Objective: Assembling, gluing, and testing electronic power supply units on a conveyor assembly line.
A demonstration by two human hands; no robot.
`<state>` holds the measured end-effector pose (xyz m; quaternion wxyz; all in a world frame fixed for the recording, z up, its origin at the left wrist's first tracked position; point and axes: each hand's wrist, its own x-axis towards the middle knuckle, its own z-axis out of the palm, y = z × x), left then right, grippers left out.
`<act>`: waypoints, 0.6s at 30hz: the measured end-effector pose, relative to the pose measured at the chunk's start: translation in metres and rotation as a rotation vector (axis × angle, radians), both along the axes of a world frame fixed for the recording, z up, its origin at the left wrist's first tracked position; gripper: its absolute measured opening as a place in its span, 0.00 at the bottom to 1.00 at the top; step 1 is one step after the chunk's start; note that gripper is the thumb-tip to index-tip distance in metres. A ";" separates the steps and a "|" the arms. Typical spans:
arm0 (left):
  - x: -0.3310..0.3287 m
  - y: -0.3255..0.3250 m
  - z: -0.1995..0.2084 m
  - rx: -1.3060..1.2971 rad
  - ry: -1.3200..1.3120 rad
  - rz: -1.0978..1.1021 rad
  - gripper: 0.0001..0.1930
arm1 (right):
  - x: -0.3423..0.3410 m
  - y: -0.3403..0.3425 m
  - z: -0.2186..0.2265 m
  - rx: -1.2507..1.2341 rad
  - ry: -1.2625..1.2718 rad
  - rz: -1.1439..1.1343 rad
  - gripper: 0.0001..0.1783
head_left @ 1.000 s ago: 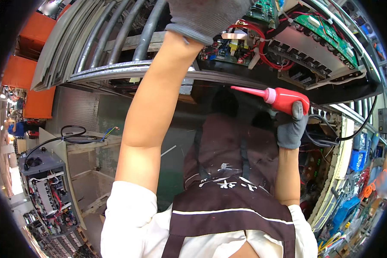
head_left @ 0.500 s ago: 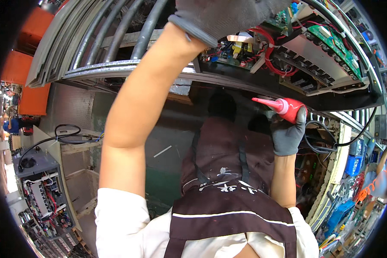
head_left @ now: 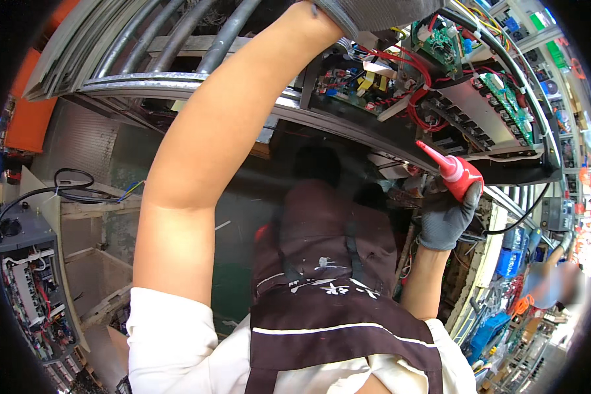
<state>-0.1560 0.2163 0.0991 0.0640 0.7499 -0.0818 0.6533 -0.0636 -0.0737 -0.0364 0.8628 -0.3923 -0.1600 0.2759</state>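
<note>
My right hand, in a grey work glove, is closed around a red squeeze bottle. The bottle's long pointed nozzle slants up and left, just below the near edge of an opened electrical unit. My left hand, gloved in grey too, reaches over the unit at the top edge of the head view. Its fingers run out of the picture, so their grip is hidden. Inside the unit are a green circuit board, looped red wires and a pale metal heat sink.
Metal conveyor rollers lie at the upper left behind a metal rail. Another opened unit with a black cable stands at the left. To the right are blue bins, tools and a blurred person.
The right hand has moved right with the bottle, and the nozzle now points more steeply upward, nearer the unit. The whole view has shifted a little; the left hand remains over the unit.
</note>
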 end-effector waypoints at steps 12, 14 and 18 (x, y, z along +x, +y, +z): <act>-0.017 -0.018 0.009 0.077 0.111 0.318 0.16 | -0.009 -0.007 0.022 0.037 -0.100 -0.086 0.23; -0.017 -0.015 0.007 0.096 0.076 0.309 0.15 | -0.014 -0.009 0.028 0.011 -0.155 -0.086 0.22; -0.011 -0.015 0.003 -0.082 -0.014 0.068 0.15 | -0.020 -0.007 0.024 -0.283 -0.621 -0.493 0.22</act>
